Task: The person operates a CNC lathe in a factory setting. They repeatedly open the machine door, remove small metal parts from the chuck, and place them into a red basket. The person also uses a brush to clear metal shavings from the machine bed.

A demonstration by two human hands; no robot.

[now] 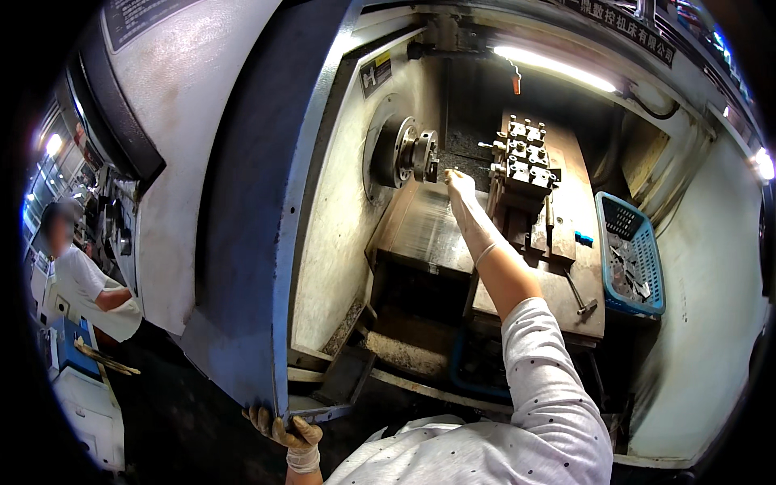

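You have two gloved hands in view, left hand [289, 432] and right hand [459, 183]. You face one chuck [414, 151], one tool block [524, 158], one blue basket [629, 252], one lamp [554, 68]. One other person [81, 275] stands nearby.

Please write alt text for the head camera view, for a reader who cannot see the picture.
A person's gloved right hand reaches into an open lathe toward the chuck, beside the tool block. The gloved left hand grips the lower edge of the blue sliding door. A blue basket of metal parts sits at the right; another person stands far left.
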